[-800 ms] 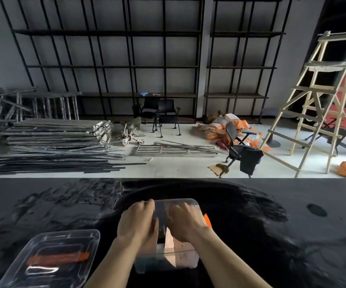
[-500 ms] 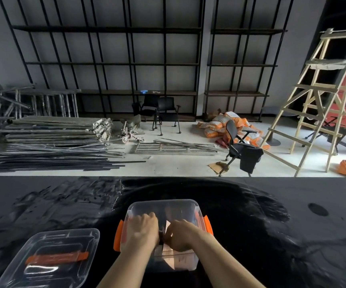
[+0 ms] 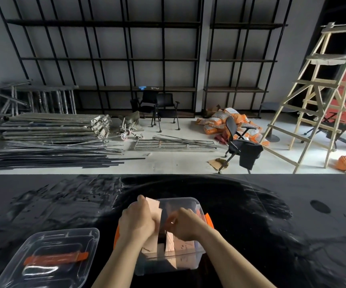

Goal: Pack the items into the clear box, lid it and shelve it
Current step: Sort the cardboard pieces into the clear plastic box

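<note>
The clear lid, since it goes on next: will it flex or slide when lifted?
The clear lid looks thin and moulded, so probably light and slightly flexible. Its glossy surface may slip; the orange handle likely grips better.

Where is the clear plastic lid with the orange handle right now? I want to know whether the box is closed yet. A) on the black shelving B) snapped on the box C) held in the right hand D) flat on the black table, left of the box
D: the clear plastic lid with the orange handle lies flat on the black table, left of the open clear box, apart from both hands.
</note>
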Available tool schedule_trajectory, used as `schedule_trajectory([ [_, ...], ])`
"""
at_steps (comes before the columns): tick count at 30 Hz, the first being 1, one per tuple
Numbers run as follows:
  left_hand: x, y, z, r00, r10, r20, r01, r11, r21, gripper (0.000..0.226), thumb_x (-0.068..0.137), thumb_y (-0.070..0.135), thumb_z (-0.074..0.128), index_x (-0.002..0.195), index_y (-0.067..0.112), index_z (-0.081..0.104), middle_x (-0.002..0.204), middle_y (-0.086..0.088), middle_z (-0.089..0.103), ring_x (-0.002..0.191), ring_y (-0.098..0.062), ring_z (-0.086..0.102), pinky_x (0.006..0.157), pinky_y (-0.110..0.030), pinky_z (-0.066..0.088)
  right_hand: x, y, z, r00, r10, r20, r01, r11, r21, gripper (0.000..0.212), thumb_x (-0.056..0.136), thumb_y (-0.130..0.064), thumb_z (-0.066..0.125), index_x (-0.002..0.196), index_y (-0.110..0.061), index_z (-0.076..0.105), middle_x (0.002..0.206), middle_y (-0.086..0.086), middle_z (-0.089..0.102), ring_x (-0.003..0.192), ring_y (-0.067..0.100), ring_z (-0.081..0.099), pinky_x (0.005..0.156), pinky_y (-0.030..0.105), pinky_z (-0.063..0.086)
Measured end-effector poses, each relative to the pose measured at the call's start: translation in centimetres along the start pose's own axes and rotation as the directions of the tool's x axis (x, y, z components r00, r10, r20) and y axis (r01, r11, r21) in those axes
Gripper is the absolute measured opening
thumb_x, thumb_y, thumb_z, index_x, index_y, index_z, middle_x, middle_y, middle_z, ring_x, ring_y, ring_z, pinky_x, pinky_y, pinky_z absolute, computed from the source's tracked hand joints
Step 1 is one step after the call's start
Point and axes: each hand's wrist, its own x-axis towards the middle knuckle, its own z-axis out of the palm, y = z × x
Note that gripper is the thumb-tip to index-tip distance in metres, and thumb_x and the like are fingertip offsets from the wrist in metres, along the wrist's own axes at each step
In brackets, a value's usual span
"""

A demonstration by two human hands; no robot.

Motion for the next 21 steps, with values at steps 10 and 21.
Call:
schedule_trajectory([
  [10,0.5,0.8,-2.4,0.995,0.057,0.080,0.039,0.516,-0.856,0.019,0.105,0.025,0.045,0.122,0.016,0.044,0.123,-0.007,0.062,0.105,-0.020,0.060,0.094,-0.041,0.050,-0.8,-2.5,-2.4,0.998,-0.059,-0.032,0.060,0.559,0.827,0.032,0.100,-0.030,0.059,0.125,-0.009,0.060,0.108,0.006,0.067,0.103,0.022,0.068,0.091,0.041,0.062],
  [21,-0.6,2.8,-0.4,0.967,-0.074,-0.244,-0.089,0.800,-0.593,0.021,0.103,0.038,0.042,0.105,0.018,0.048,0.089,0.005,0.066,0.071,-0.014,0.062,0.059,-0.032,0.051,-0.7,-1.4,-2.3,0.940,0.115,-0.323,0.144,0.722,0.676,0.015,0.096,-0.027,0.053,0.107,-0.022,0.063,0.106,0.004,0.074,0.095,0.023,0.073,0.082,0.043,0.064],
])
